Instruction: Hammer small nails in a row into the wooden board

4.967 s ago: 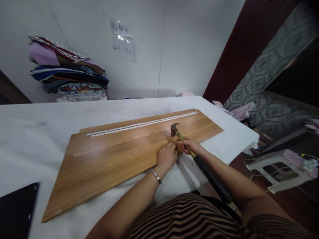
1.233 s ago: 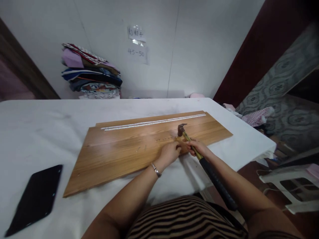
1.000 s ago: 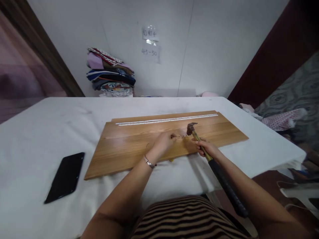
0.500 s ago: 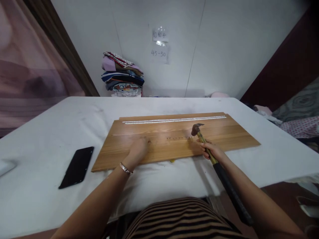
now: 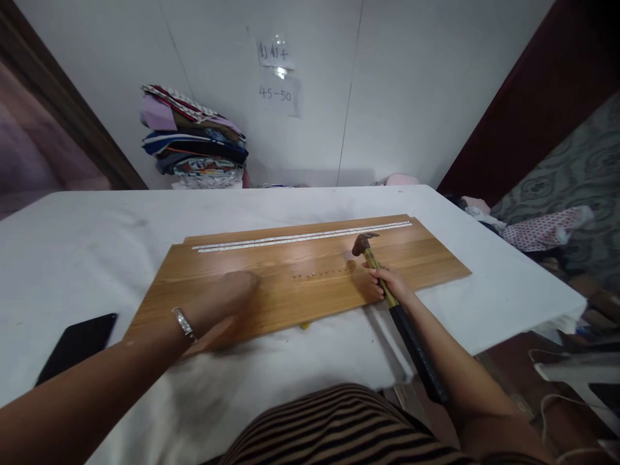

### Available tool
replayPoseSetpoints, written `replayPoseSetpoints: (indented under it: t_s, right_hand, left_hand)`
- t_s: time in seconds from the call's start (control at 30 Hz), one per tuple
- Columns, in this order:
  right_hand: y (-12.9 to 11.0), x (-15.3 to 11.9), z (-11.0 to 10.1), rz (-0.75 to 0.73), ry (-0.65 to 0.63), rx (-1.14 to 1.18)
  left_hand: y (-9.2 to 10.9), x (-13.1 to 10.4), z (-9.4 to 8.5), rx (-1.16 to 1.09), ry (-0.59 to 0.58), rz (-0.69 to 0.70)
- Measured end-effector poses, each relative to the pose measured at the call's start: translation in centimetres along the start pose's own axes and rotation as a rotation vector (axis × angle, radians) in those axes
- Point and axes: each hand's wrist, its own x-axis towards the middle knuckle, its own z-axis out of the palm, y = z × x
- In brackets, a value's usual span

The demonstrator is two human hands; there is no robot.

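A claw hammer (image 5: 372, 261) with a yellow and black handle is in my right hand (image 5: 390, 284), which grips the handle a little below the head. The head hovers over the right part of a flat wooden board (image 5: 411, 258). Across the board's middle runs a row of small nails (image 5: 320, 274). My left hand (image 5: 232, 294), wearing a silver bracelet at the wrist, is over the board's left part, left of the nails. Its fingers are blurred and mostly hidden behind the hand. Two long white strips (image 5: 300, 237) lie along the board's far side.
The board lies on a white-covered table (image 5: 121, 219). A black phone (image 5: 80, 342) rests left of the board, partly behind my left forearm. Folded clothes (image 5: 196, 139) are stacked at the back against the wall. A small yellow thing (image 5: 304, 325) shows at the board's front edge.
My view has turned to the right, so most things appear further left. My left hand has moved left across the board, away from the nails. My right hand still grips the hammer.
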Motion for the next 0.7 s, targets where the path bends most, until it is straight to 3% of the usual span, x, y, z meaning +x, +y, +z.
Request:
replayPoseSetpoints:
  t_s: [0.1, 0.2, 0.33, 0.43, 0.53, 0.7]
  right_hand:
    - [0.9, 0.8, -0.7, -0.045, -0.049, 0.080]
    - [1.8, 1.1, -1.3, -0.088, -0.081, 0.140]
    - [2.2, 1.0, -1.9, -0.076, -0.142, 0.211]
    - [2.2, 0.9, -2.0, -0.052, -0.162, 0.231]
    - [2.2, 0.7, -1.8, -0.056, -0.155, 0.217]
    - [1.9, 0.3, -1.4, -0.036, -0.128, 0.216]
  left_hand:
    - [0.8, -0.1, -1.5, 0.174, -0.167, 0.091]
    - [1.5, -0.3, -2.7, 0.233, -0.247, 0.125]
    - [1.6, -0.1, -3.5, 0.227, -0.260, 0.080]
    - [2.1, 0.9, -3.6, 0.116, -0.180, 0.085]
    - [4.5, 2.4, -3.2, -0.095, -0.135, 0.142]
    - [11.3, 5.4, -0.6, -0.586, -0.200, 0.287]
